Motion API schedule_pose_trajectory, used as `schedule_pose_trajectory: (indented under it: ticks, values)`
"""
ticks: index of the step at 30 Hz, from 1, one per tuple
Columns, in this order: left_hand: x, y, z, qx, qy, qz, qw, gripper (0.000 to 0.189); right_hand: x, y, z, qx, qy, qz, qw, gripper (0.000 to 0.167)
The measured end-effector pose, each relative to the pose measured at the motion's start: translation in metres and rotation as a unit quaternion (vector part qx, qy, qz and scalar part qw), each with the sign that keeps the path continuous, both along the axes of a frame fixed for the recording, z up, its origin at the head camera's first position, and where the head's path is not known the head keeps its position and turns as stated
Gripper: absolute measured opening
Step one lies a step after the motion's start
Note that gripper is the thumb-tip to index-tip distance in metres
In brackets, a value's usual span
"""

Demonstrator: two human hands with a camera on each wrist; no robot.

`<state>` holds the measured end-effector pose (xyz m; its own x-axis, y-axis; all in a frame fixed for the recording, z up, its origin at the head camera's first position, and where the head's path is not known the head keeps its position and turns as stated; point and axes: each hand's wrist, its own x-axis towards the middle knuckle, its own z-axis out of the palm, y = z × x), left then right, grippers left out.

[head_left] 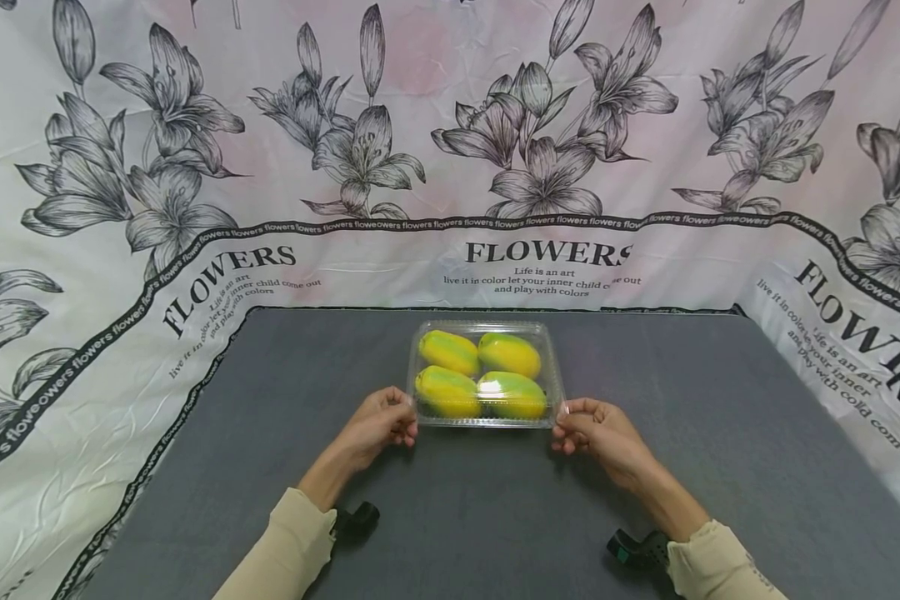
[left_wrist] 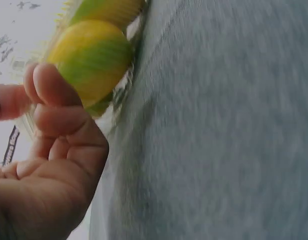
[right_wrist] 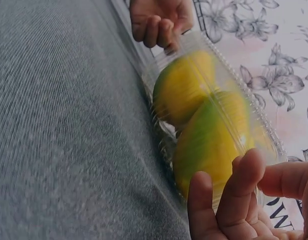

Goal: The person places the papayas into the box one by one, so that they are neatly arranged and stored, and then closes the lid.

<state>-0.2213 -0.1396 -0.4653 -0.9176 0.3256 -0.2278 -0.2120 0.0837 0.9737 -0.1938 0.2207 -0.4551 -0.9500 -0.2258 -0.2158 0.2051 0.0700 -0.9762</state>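
Observation:
A clear plastic clamshell box (head_left: 450,422), its lid down, sits on the table. Through the plastic show several yellow-green mangoes (head_left: 510,356), set in two rows. My left hand (head_left: 382,423) pinches the box's near left corner at the rim. At the near right corner, my right hand (head_left: 598,433) pinches the rim between thumb and index finger, the other fingers loosely bent below. The right wrist view shows the ribbed side of the box and the nearer mangoes (right_wrist: 206,140) close to the fingers. In the left wrist view a mango (left_wrist: 93,60) appears just beyond the left fingertips.
A dark grey cloth (head_left: 465,517) covers the table. White fabric (head_left: 390,267) printed with flowers and lettering hangs behind and along both sides. The box stands near the table's back edge. Black wrist devices (head_left: 356,521) are strapped at both sleeves.

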Motion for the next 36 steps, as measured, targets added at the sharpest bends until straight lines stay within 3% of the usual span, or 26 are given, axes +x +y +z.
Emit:
schedule_pose_trajectory:
  ticks: [5,15,29,36]
  values:
    - [0.002,0.005,0.001,0.0,-0.007,0.025,0.9997,0.007,0.0,-0.001,-0.002,0.001,0.001,-0.01,0.9999,0.018]
    - [0.004,0.005,0.005,0.0,-0.016,0.029,0.9995,0.007,-0.001,-0.002,-0.005,-0.006,0.005,-0.005,1.0,0.017]
    - [-0.003,-0.01,0.009,-0.02,-0.028,-0.055,0.9979,0.013,-0.002,0.008,0.0,-0.007,0.018,0.053,0.9984,0.023]
    - [-0.003,-0.016,0.009,-0.026,-0.022,-0.084,0.9959,0.015,-0.003,0.009,0.0,0.001,0.011,0.058,0.9982,0.028]
